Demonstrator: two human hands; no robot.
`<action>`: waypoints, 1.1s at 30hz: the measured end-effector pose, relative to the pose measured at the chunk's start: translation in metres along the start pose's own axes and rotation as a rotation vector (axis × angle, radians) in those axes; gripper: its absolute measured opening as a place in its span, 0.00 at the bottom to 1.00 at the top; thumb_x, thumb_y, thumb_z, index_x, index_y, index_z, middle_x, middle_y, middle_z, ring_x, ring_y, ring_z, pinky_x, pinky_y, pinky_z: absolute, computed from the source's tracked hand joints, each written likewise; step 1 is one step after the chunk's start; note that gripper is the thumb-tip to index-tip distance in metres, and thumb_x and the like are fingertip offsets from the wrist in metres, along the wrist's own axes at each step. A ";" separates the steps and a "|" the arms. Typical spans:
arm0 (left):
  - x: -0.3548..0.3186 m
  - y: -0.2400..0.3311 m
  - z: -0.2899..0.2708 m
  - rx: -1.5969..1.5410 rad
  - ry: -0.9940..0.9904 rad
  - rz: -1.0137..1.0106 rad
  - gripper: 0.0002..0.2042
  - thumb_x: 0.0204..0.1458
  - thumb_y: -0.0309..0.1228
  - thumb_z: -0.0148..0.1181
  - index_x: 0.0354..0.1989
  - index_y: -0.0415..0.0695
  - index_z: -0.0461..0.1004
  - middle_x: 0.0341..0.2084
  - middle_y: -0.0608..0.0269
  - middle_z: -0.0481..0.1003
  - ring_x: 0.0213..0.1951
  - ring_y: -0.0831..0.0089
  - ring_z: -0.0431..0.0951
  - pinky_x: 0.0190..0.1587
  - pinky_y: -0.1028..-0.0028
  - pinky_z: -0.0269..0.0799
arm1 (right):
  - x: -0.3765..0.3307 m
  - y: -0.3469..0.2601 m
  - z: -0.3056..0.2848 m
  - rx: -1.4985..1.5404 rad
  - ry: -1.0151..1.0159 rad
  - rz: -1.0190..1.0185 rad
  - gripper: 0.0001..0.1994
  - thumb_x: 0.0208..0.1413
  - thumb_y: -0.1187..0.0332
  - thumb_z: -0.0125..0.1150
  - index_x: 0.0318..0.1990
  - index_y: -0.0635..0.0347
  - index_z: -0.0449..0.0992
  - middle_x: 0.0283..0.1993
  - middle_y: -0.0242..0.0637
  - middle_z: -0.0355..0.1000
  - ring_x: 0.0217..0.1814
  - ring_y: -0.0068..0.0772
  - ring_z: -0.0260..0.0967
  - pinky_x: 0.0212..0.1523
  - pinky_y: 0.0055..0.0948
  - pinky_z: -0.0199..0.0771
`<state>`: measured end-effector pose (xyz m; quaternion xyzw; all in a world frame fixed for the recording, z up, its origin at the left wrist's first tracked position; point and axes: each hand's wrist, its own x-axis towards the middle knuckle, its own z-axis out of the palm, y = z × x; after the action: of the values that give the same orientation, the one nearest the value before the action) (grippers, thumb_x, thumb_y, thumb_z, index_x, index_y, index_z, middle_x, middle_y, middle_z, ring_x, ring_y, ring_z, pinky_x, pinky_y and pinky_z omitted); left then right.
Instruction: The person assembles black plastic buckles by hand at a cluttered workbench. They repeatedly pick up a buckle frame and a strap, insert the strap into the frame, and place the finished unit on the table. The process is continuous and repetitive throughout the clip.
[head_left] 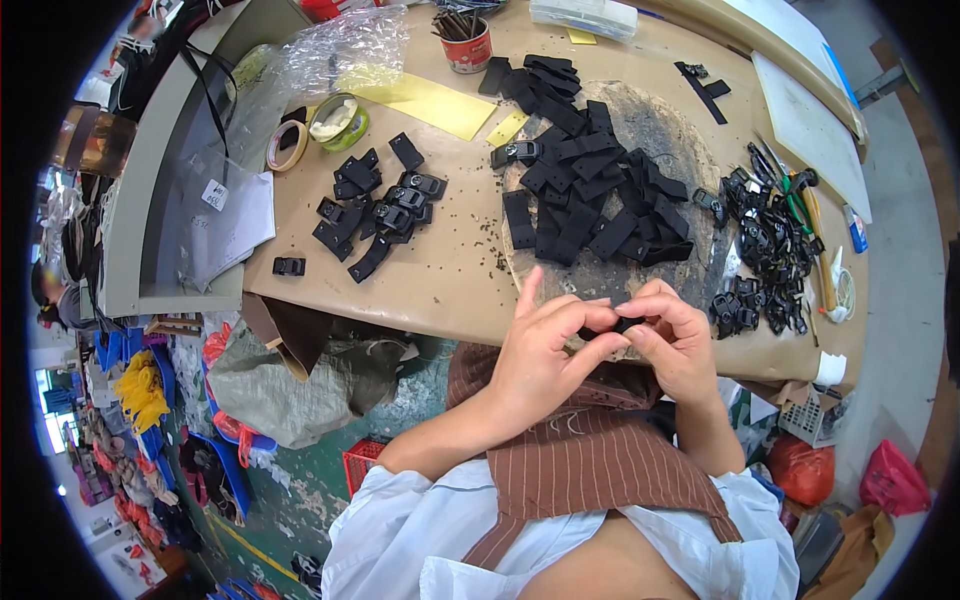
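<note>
Small black piece (628, 325) held just above the near edge of the desk (390, 298), in front of the person; mostly covered by the fingers, exact form cannot be told.

Left hand (548, 345): thumb and fingers clamped on the piece from its left; one finger stands up, free, pointing away from the body. Right hand (682, 345): thumb and fingers clamped on the same piece from its right. Fingertips of the two hands very close together.

Just beyond the hands: heap of black straps (585, 195), overlapping, several with punched holes, lying on a worn round board (665, 120). Right of the board: tangled pile of black buckles (770, 245); near it, green-handled pliers (798, 205) and a yellow-handled tool (826, 275).

Left of the board: small dark bits (480, 228) scattered on the desk, then a smaller group of straps with buckles (405, 205). Behind that group: green tin (338, 122) with whitish contents, tape roll (287, 147) beside it. Farther back: yellow sheet (435, 105), red can (467, 50) holding dark, thin items.
</note>
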<state>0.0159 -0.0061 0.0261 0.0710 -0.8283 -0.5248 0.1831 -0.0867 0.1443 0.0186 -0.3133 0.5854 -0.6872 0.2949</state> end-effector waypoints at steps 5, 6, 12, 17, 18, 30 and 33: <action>0.006 -0.004 -0.013 -0.156 -0.202 -0.096 0.07 0.47 0.28 0.61 0.34 0.44 0.76 0.27 0.65 0.76 0.32 0.69 0.77 0.61 0.52 0.50 | -0.002 -0.003 -0.007 0.051 -0.083 0.025 0.13 0.46 0.80 0.62 0.43 0.65 0.75 0.37 0.31 0.64 0.36 0.17 0.60 0.34 0.15 0.61; 0.007 -0.005 -0.014 -0.161 -0.222 -0.086 0.07 0.47 0.28 0.60 0.35 0.44 0.77 0.27 0.65 0.76 0.32 0.69 0.77 0.60 0.53 0.52 | -0.002 -0.004 -0.006 0.031 -0.091 0.009 0.14 0.46 0.81 0.62 0.42 0.65 0.75 0.36 0.31 0.64 0.36 0.18 0.60 0.34 0.16 0.61; 0.014 -0.003 -0.023 -0.122 -0.312 0.018 0.03 0.46 0.27 0.59 0.29 0.44 0.76 0.23 0.64 0.76 0.27 0.67 0.77 0.58 0.50 0.58 | -0.003 -0.010 -0.006 -0.073 -0.101 0.019 0.14 0.42 0.81 0.65 0.39 0.65 0.77 0.32 0.31 0.67 0.33 0.18 0.62 0.32 0.16 0.62; 0.015 0.001 -0.025 -0.037 -0.407 0.018 0.02 0.46 0.26 0.59 0.27 0.42 0.74 0.22 0.63 0.75 0.26 0.66 0.77 0.58 0.50 0.57 | -0.006 -0.014 -0.003 -0.047 -0.116 0.104 0.14 0.41 0.82 0.66 0.39 0.65 0.77 0.30 0.30 0.67 0.32 0.17 0.62 0.30 0.16 0.63; 0.014 0.000 -0.025 -0.047 -0.422 0.025 0.02 0.45 0.25 0.59 0.27 0.42 0.74 0.22 0.63 0.75 0.26 0.66 0.77 0.58 0.50 0.58 | -0.005 -0.015 -0.004 -0.029 -0.127 0.103 0.14 0.41 0.82 0.66 0.39 0.65 0.76 0.31 0.30 0.67 0.32 0.17 0.62 0.30 0.16 0.63; -0.001 0.004 -0.016 -0.044 -0.145 0.054 0.04 0.45 0.26 0.60 0.30 0.44 0.74 0.24 0.65 0.75 0.27 0.68 0.76 0.59 0.52 0.54 | -0.002 -0.014 -0.002 -0.109 -0.058 -0.008 0.15 0.44 0.80 0.64 0.42 0.65 0.76 0.34 0.31 0.65 0.33 0.18 0.62 0.32 0.16 0.63; -0.001 0.010 -0.018 -0.026 -0.143 0.073 0.06 0.46 0.29 0.62 0.33 0.44 0.75 0.26 0.66 0.75 0.31 0.69 0.76 0.62 0.48 0.44 | -0.003 -0.014 -0.002 -0.124 -0.034 0.006 0.14 0.45 0.80 0.63 0.43 0.65 0.76 0.35 0.32 0.65 0.34 0.18 0.61 0.32 0.16 0.63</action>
<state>0.0248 -0.0167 0.0413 0.0004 -0.8343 -0.5322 0.1435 -0.0866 0.1497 0.0325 -0.3409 0.6227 -0.6431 0.2870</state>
